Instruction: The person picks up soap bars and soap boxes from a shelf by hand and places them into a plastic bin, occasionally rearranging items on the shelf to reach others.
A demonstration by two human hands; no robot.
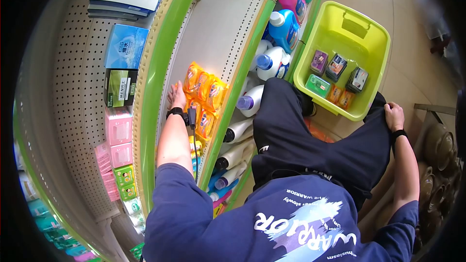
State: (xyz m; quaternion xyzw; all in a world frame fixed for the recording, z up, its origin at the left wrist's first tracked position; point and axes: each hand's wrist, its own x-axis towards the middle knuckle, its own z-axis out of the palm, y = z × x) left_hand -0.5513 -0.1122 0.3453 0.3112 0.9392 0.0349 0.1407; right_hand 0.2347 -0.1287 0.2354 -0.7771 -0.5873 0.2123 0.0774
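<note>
My left hand is on the shelf, its fingers stretched out along the back side of several orange-wrapped soap packs. It seems to touch the packs, but part of the palm is hidden. These packs lie side by side in a cluster. My right hand rests on my right knee, fingers laid over the dark trousers, with no object in it. Between my knees and the aisle stands a yellow-green tub. Inside it are a purple pack, a green soap pack, dark packs and small orange packs.
Detergent bottles line the lower shelf beside my leg. On the upper shelf are a blue box, a black-green box and pink boxes. A green shelf edge runs left of my arm. Brown pots sit at right.
</note>
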